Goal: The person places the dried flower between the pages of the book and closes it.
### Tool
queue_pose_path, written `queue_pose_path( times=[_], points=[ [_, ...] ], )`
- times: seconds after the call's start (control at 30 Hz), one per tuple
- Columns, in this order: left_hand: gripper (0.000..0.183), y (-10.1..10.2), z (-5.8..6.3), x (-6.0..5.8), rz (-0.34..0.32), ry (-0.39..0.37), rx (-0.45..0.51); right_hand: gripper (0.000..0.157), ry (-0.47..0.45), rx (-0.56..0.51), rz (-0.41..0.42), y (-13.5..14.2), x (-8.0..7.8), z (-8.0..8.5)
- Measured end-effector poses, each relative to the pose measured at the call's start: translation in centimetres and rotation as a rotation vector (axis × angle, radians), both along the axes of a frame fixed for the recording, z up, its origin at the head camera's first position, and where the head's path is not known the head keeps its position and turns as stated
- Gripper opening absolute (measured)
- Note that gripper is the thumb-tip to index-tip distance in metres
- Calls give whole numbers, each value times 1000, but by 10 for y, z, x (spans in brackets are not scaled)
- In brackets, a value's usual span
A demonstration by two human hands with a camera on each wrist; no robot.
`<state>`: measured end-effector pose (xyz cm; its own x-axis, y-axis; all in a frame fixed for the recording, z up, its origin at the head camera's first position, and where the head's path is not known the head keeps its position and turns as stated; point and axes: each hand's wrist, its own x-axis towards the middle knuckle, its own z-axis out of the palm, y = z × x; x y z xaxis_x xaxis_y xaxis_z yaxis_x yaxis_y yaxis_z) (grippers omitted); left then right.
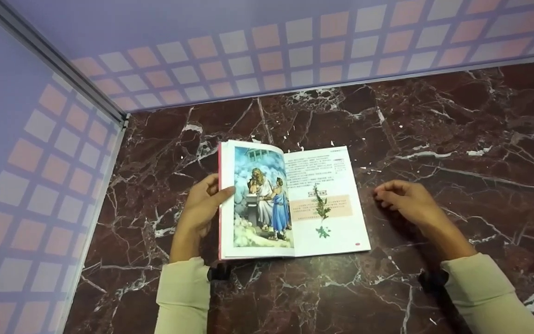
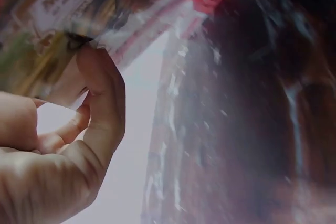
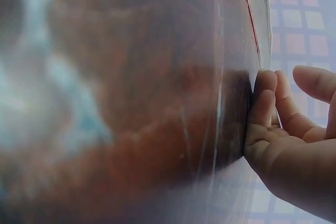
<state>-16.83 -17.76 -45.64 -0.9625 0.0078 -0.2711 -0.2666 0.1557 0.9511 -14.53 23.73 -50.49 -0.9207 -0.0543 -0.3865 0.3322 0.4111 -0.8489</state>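
An open book lies on the dark marble table, with a coloured picture of two robed figures on its left page. On the right-hand page, below printed text, is a green leafy sprig. My left hand grips the book's left edge, thumb on top of the page and fingers underneath. In the left wrist view its curled fingers hold the patterned cover from below. My right hand rests on the table to the right of the book, fingers loosely bent and holding nothing.
The reddish-brown marble table has white veins and small pale scraps beyond the book. A lilac wall panel with pink and white squares runs along the back, and another panel stands on the left.
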Motion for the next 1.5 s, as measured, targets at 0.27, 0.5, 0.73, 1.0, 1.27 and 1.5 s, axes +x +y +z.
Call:
queue_pose_path(
  times=[0.27, 0.5, 0.73, 1.0, 1.27, 1.5],
  points=[
    [34, 26, 24, -3, -71, 12, 37, 29, -2, 1, -9, -1, 0, 0],
    [34, 50, 34, -7, -115, 66, -47, 29, 23, -19, -27, 0, 0, 1],
    [17, 74, 41, -10, -179, 112, -145, 32, 178, 177, -26, 17, 3, 9],
    [29, 99, 40, -17, -235, 77, -201, 49, 264, 451, 73, 36, -2, 9],
    [52, 123, 36, -22, -249, -35, -168, 81, 174, 518, 215, 39, -6, -1],
    [49, 149, 30, -26, -287, -69, -200, 86, 143, 583, 262, 36, -5, -4]
  ],
)
